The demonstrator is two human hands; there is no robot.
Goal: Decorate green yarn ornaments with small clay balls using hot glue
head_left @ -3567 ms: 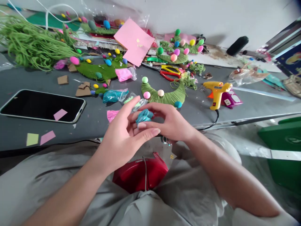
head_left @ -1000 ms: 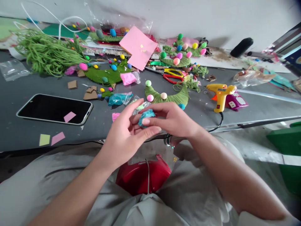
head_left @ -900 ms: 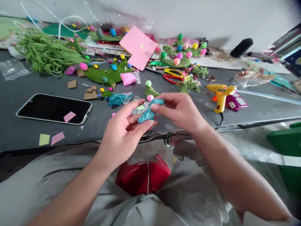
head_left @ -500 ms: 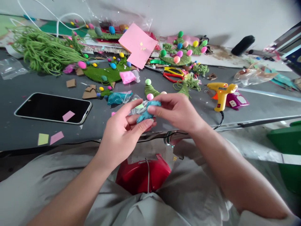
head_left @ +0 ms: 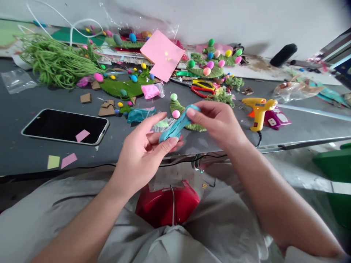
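Note:
A strip of soft blue material (head_left: 177, 126) is stretched between my two hands, over the table's front edge. My left hand (head_left: 146, 148) pinches its lower end between thumb and fingers. The upper end is gripped by my right hand (head_left: 216, 120), higher and to the right. Just behind the strip lies a green yarn-wrapped curved piece (head_left: 196, 127) with a pink ball (head_left: 176, 114) and a pale green ball on it. A blue packet (head_left: 140, 115) rests left of that piece.
A phone (head_left: 65, 126) lies at the left, near green yarn (head_left: 60, 62). Pliers (head_left: 202, 87) and pink paper (head_left: 163, 54) are at the back. A yellow glue gun (head_left: 258, 109) stands at the right beside a purple packet (head_left: 278, 117).
My right hand has moved up and to the right, and the blue material, bunched before, is now drawn out longer. More of the green curved piece shows. My left hand has hardly moved.

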